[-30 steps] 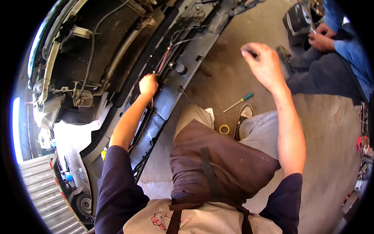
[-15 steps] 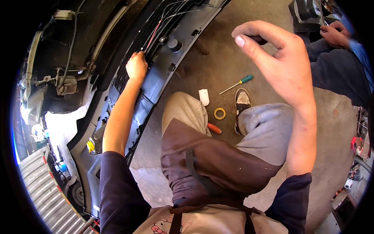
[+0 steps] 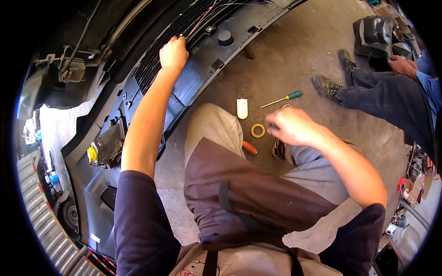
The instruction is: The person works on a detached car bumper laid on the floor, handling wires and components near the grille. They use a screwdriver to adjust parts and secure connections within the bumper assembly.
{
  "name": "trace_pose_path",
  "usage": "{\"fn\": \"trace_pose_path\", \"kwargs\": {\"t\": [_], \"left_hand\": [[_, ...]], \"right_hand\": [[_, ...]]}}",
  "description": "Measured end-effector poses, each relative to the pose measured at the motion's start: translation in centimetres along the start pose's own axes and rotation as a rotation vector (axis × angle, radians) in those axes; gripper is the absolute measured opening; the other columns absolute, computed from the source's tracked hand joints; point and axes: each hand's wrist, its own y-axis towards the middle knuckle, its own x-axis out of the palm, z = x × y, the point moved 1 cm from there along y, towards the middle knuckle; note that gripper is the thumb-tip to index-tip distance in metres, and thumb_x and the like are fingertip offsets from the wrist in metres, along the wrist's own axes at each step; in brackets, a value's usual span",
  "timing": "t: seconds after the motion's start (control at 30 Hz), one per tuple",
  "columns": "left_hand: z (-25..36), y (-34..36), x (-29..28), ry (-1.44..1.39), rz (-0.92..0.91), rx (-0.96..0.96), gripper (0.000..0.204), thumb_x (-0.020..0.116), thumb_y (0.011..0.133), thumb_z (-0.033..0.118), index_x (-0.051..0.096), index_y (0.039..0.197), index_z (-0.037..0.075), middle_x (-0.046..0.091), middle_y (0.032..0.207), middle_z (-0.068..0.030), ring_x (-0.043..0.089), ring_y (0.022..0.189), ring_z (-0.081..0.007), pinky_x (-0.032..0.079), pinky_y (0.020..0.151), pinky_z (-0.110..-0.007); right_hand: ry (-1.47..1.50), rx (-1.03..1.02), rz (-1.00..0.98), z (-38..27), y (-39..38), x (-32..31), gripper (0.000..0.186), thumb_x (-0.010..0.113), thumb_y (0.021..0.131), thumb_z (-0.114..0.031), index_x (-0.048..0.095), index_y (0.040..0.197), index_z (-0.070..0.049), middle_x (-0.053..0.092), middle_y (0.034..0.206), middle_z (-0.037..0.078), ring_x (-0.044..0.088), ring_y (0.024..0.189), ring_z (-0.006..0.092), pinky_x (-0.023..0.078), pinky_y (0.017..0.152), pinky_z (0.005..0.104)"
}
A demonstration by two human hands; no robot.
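My left hand (image 3: 174,54) is closed at the slatted grille (image 3: 152,69) of a large dark bumper (image 3: 189,87). A thin red wire (image 3: 202,19) runs from its fingers toward the far end; the exact grip is hidden under the knuckles. My right hand (image 3: 292,126) is low over my right foot, just right of a yellow tape roll (image 3: 258,130). Its fingers point left and down, smeared by motion, so whether they hold anything does not show.
On the floor lie a green-handled screwdriver (image 3: 281,99), a white rounded piece (image 3: 242,109) and a red-orange handle (image 3: 249,147) beside my knee. At right sits another person, legs (image 3: 377,94) stretched out, hands near a black moulded part (image 3: 375,36). A ribbed metal panel (image 3: 39,207) stands lower left.
My right hand has dropped from high at the right down to beside the tape roll. The left hand remains at the grille by the red wire. My view has shifted, showing more of the other person.
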Motion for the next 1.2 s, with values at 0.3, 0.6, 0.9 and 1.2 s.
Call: {"fn": "trace_pose_path", "kwargs": {"t": [0.3, 0.6, 0.9, 1.2], "left_hand": [[0.1, -0.6, 1.3, 0.014, 0.09, -0.005, 0.007, 0.058, 0.074, 0.006, 0.062, 0.08, 0.006, 0.061, 0.084, -0.0157, 0.067, 0.07, -0.0316, 0.055, 0.061, -0.041], [0.6, -1.6, 0.9, -0.067, 0.098, -0.08, 0.015, 0.058, 0.076, 0.004, 0.063, 0.09, 0.005, 0.061, 0.091, -0.0148, 0.066, 0.07, -0.031, 0.054, 0.063, -0.04], [0.5, -1.7, 1.1, -0.156, 0.154, -0.126, 0.012, 0.055, 0.08, 0.006, 0.064, 0.089, 0.006, 0.061, 0.088, -0.0131, 0.065, 0.069, -0.032, 0.053, 0.063, -0.041], [-0.3, -2.1, 1.1, -0.363, 0.224, -0.192, 0.013, 0.055, 0.078, 0.002, 0.065, 0.088, 0.004, 0.062, 0.089, -0.0152, 0.064, 0.077, -0.0359, 0.052, 0.069, -0.044]], "right_hand": [[-0.338, 0.123, -0.483, 2.6, 3.9, 11.8, 0.021, 0.056, 0.081, -0.011, 0.071, 0.094, -0.005, 0.068, 0.102, 0.015, 0.066, 0.098, 0.029, 0.054, 0.079, 0.04], [-0.1, 0.374, -0.012, 5.2, 11.1, 25.7, 0.032, 0.055, 0.085, -0.017, 0.055, 0.114, -0.003, 0.058, 0.117, 0.019, 0.059, 0.109, 0.0337, 0.052, 0.085, 0.043], [-0.079, 0.529, 0.11, 6.2, 12.2, 27.0, 0.036, 0.064, 0.081, -0.024, 0.058, 0.108, -0.002, 0.065, 0.106, 0.017, 0.066, 0.093, 0.0323, 0.054, 0.078, 0.0423], [0.136, 0.648, 0.118, 4.3, 11.6, 20.7, 0.035, 0.065, 0.076, -0.028, 0.067, 0.1, -0.003, 0.067, 0.101, 0.02, 0.065, 0.097, 0.0335, 0.052, 0.084, 0.0425]]}}
